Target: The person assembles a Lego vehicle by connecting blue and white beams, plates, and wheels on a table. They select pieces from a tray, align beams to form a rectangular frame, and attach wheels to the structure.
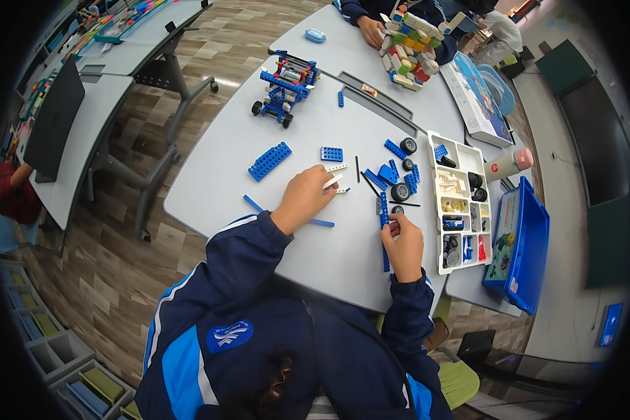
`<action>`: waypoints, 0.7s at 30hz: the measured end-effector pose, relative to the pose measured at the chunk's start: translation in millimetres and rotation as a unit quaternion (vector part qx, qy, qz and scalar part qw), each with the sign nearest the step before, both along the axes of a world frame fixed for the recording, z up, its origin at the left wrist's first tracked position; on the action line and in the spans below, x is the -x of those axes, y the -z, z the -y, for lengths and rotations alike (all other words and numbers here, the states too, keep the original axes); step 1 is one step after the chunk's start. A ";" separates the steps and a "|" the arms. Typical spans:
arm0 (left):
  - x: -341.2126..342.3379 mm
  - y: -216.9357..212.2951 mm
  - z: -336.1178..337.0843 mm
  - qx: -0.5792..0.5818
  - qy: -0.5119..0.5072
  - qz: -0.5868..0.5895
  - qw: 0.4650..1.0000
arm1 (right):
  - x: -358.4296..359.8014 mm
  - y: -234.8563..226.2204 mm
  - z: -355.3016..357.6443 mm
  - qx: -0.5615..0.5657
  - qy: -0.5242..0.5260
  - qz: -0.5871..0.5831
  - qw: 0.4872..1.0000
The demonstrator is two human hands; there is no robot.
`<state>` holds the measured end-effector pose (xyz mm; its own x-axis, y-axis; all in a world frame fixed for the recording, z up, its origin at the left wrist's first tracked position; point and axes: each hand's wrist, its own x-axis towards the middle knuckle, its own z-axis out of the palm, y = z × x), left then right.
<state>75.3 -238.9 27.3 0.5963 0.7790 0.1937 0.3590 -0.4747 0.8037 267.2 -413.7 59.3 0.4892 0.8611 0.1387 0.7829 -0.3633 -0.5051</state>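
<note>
My left hand [306,199] is closed on a small white building-block beam [333,181] above the table. Other white beams with holes lie right beside its fingertips. To the right, my right hand [404,246] is closed on a long blue beam [385,215], held at about its middle. Past that hand lie black-tyred wheels [400,192], several blue bricks [388,173] and thin black axles [358,169]. A blue studded plate [332,154] and a larger blue block [269,162] rest beyond my left hand. A long blue strip [322,222] passes under my left wrist.
A blue wheeled model [285,91] stands at the far left of the table. White sorting tray [462,203] and blue bin [525,245] are on the right. Opposite, another person's hand [371,31] is by a multicoloured block model [409,52]. A pink-capped bottle [509,165] stands beyond the tray.
</note>
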 end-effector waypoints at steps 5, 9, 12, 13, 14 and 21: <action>-0.8 1.8 1.5 -0.035 -0.004 0.012 0.999 | -0.4 -6.3 0.5 -0.050 0.012 -0.002 0.999; -1.2 -1.1 2.8 -0.040 -0.007 -0.001 0.999 | 12.4 -9.3 2.0 -0.064 -0.006 -0.281 0.958; -1.6 -4.8 3.8 -0.023 -0.002 0.017 1.000 | 24.6 -3.6 -3.9 -0.041 -0.068 -0.385 0.919; -2.0 -5.7 4.3 -0.028 0.004 0.031 0.999 | 27.3 -0.9 -6.7 -0.036 -0.070 -0.376 0.923; -2.6 -6.2 4.8 -0.033 0.009 0.047 0.998 | 28.8 1.6 -9.0 -0.039 -0.061 -0.364 0.929; -7.3 -1.4 8.7 -0.025 0.036 0.067 0.997 | 27.9 11.6 -13.9 -0.033 -0.057 -0.374 0.925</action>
